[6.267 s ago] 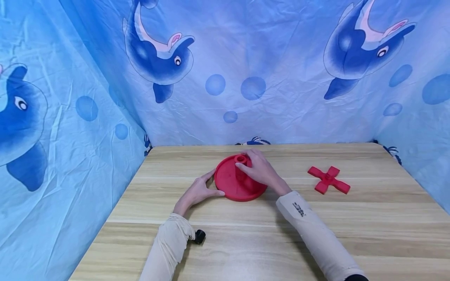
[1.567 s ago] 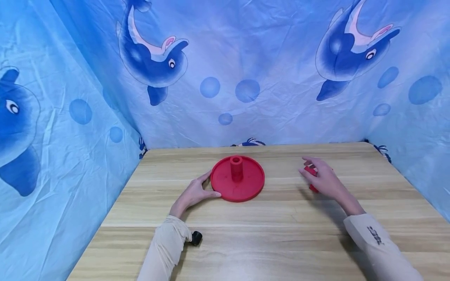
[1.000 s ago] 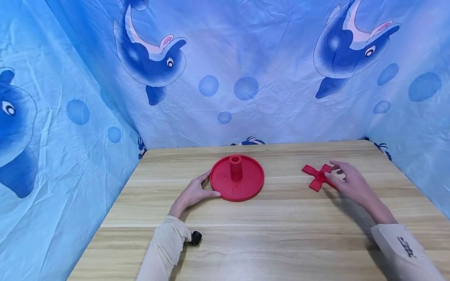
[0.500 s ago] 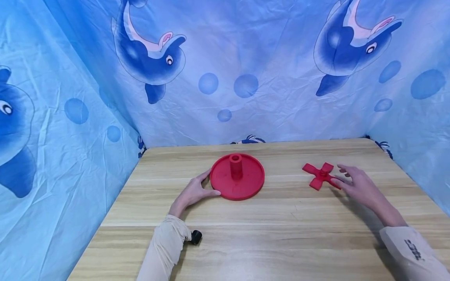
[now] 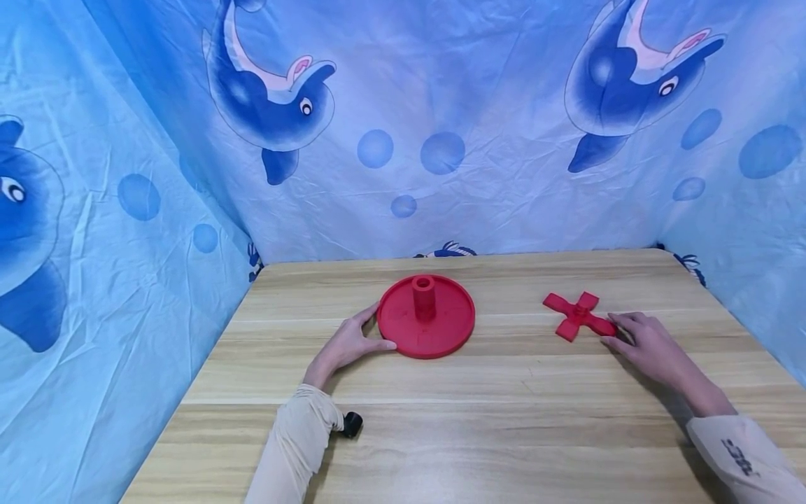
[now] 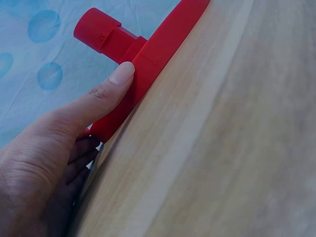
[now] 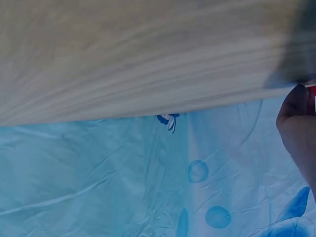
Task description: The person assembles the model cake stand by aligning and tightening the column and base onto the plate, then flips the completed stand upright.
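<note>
A red round base [image 5: 409, 336] with a low rim and a hollow upright post [image 5: 425, 301] lies on the wooden table. My left hand [image 5: 346, 348] holds its left edge, thumb at the near rim and fingers round the far side. In the left wrist view the thumb [image 6: 106, 91] presses the rim of the base, and the post shows a moulded number. To the right lies a red four-armed cross piece [image 5: 569, 329] with a small raised hub. My right hand [image 5: 651, 350] pinches the tip of its nearest right arm. The right wrist view shows only part of that hand [image 7: 298, 123].
The wood-grain table [image 5: 441, 434] carries both red parts. A blue cloth [image 5: 504, 203] printed with dolphins hangs behind it and along the sides. A small black device [image 5: 352, 424] sits at the left sleeve's cuff.
My right hand left the post of the base, moved right over the cross piece, drew back along its arm and now pinches the arm's tip. The left hand stays at the base's edge.
</note>
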`<state>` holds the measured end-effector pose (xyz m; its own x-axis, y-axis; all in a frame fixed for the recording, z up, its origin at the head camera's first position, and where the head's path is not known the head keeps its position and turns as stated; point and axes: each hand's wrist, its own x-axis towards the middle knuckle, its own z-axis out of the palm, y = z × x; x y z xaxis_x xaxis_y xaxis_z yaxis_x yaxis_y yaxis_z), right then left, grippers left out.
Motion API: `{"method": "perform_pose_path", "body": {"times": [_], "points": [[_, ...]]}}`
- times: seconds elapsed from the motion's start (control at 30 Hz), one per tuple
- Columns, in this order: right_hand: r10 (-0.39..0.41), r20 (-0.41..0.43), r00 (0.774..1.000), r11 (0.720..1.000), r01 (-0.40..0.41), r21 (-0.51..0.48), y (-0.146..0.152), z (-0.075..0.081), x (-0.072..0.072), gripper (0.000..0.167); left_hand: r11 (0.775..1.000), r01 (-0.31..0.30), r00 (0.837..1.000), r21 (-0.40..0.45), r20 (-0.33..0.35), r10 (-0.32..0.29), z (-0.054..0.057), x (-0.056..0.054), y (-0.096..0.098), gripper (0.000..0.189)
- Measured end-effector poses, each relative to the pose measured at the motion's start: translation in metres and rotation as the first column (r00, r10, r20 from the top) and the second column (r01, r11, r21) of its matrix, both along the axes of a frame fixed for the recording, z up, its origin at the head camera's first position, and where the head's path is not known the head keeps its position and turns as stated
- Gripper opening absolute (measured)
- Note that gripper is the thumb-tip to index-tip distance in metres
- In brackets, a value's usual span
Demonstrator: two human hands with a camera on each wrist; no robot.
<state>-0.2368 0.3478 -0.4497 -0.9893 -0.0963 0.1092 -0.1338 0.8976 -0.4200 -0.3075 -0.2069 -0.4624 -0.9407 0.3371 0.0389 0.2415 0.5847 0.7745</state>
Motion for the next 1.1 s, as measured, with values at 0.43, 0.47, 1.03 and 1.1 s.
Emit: {"method": "perform_pose_path", "body": {"times": [0.43, 0.47, 1.03, 1.1], "points": [[0.031, -0.149, 0.988, 0.999, -0.027, 0.029, 0.000, -0.013, -0.001, 0.049, 1.000, 0.010, 1.000, 0.001, -0.014, -0.010, 0.001, 0.000, 0.000, 0.105], [0.027, -0.149, 0.989, 0.999, -0.023, 0.026, -0.001, -0.013, -0.001, 0.048, 1.000, 0.010, 1.000, 0.001, -0.014, -0.010, 0.001, 0.000, 0.000, 0.105], [0.015, -0.244, 0.970, 0.999, -0.007, 0.033, -0.010, -0.011, -0.002, 0.038, 1.000, 0.008, 1.000, -0.005, -0.018, -0.008, 0.000, -0.001, -0.001, 0.106], [0.014, -0.246, 0.969, 1.000, -0.007, 0.029, -0.013, -0.009, -0.002, 0.038, 1.000, 0.009, 1.000, -0.004, -0.015, -0.009, 0.000, -0.001, -0.001, 0.106]]}}
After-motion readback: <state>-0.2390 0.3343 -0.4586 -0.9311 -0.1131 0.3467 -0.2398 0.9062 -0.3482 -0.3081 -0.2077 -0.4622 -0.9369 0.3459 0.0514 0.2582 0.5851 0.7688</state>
